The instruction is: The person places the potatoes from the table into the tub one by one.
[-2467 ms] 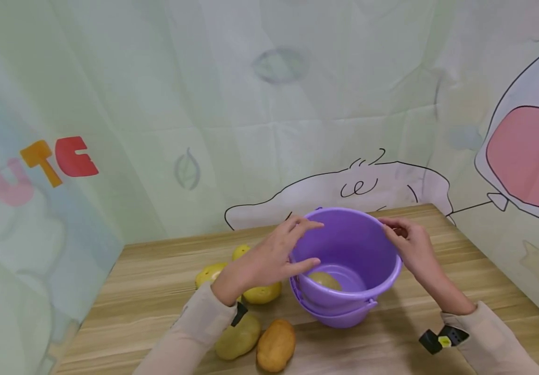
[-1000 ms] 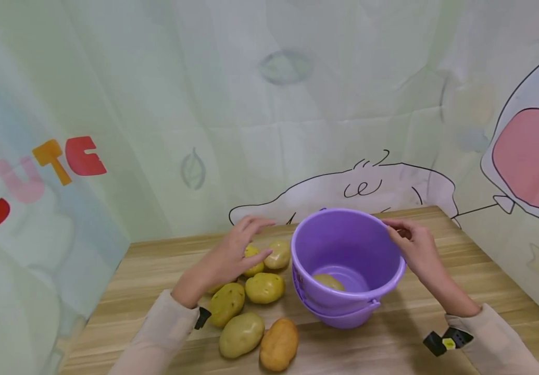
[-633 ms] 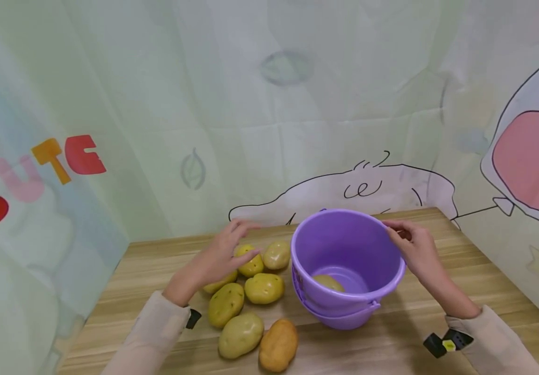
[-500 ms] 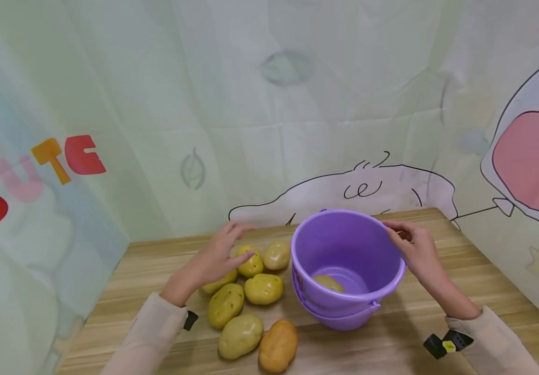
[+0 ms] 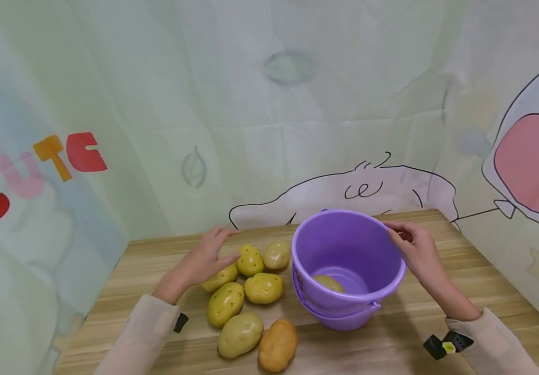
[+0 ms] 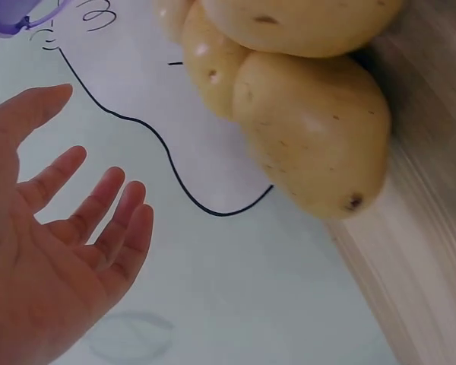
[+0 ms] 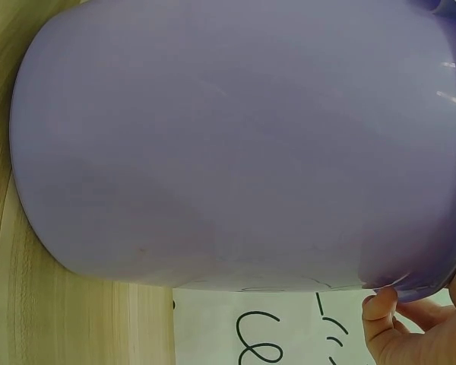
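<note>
A purple bucket (image 5: 349, 239) stands upright on the wooden table, with one potato (image 5: 328, 283) visible at its bottom. My right hand (image 5: 416, 252) grips the rim on the bucket's right side; in the right wrist view, the fingers of that hand (image 7: 418, 327) curl at the rim. To the left of the bucket lies a group of several yellow potatoes (image 5: 264, 288). My left hand (image 5: 199, 263) hovers beside the back-left ones, fingers spread and holding nothing. In the left wrist view its palm (image 6: 45, 266) is bare, apart from the nearby potatoes (image 6: 311, 137).
A browner potato (image 5: 278, 346) lies at the front, beside a greenish one (image 5: 240, 335). The bucket's handle (image 5: 367, 311) hangs down at its front. Behind the table (image 5: 147, 260) a printed curtain (image 5: 232, 114) rises along the back edge.
My left hand has moved from above the bucket's left rim out to the left, uncovering the potatoes on the table. The right hand stays at the rim; the bucket keeps its place.
</note>
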{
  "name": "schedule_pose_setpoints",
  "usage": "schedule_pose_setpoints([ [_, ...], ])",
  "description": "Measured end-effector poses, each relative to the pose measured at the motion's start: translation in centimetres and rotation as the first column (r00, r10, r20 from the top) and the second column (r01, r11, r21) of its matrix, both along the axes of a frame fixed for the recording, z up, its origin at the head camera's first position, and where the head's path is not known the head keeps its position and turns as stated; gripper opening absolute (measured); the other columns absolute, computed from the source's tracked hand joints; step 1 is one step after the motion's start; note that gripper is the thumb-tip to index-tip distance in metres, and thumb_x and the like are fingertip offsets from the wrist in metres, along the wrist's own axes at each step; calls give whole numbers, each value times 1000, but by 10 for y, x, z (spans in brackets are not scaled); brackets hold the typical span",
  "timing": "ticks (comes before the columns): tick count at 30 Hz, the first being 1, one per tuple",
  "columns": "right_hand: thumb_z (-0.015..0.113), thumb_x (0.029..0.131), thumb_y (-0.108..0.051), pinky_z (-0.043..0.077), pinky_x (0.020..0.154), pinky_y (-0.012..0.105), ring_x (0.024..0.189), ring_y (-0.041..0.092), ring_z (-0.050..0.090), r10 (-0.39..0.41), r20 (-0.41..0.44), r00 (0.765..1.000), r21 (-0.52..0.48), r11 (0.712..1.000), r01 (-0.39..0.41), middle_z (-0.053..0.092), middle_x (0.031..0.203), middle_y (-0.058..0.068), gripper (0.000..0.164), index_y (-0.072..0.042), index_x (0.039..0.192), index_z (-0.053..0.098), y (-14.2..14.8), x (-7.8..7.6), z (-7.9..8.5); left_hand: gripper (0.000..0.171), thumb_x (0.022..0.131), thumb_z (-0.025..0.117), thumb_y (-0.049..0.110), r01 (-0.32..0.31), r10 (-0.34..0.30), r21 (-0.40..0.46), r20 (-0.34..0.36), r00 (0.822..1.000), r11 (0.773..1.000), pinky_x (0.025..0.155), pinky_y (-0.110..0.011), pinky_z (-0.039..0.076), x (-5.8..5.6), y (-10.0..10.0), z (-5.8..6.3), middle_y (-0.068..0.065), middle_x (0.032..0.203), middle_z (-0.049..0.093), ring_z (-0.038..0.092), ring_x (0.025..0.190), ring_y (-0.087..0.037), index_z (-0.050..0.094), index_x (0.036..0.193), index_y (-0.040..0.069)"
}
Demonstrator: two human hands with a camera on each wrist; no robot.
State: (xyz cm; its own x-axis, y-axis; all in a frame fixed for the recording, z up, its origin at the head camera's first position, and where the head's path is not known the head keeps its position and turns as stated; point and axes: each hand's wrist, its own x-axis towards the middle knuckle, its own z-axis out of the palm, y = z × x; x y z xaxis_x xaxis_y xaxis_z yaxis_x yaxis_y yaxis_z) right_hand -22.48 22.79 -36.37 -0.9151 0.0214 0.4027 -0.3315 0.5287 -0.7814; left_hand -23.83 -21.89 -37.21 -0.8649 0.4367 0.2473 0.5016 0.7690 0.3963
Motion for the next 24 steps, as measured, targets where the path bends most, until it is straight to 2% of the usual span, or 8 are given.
schedule_pose_setpoints([
  [5,59,101,-14,51,62,18,77,8,62,1,8,1000,-2,1000,-1,68,102,24,31,10,119,66,0,0,0,56,97,66,25,-34,34,-25,22,999,999,103,-61,39,0,-10,-7,-22,138,48,44,129,-42,46,144,1],
  [14,59,101,-16,52,63,19,79,10,63,9,14,1000,-8,1000,-9,67,104,24,32,9,120,65,1,1,0,57,98,65,33,-75,81,-81,71,994,994,105,-61,36,-4,-22,-19,-25,141,46,42,131,-44,49,140,-1],
  [24,60,101,-14,52,63,19,79,10,63,5,3,1000,-7,1000,-5,68,104,24,30,9,119,66,0,0,0,57,97,65,34,-78,93,-111,129,987,991,95,-59,44,-5,-26,-27,-26,133,49,50,119,-42,48,141,0],
])
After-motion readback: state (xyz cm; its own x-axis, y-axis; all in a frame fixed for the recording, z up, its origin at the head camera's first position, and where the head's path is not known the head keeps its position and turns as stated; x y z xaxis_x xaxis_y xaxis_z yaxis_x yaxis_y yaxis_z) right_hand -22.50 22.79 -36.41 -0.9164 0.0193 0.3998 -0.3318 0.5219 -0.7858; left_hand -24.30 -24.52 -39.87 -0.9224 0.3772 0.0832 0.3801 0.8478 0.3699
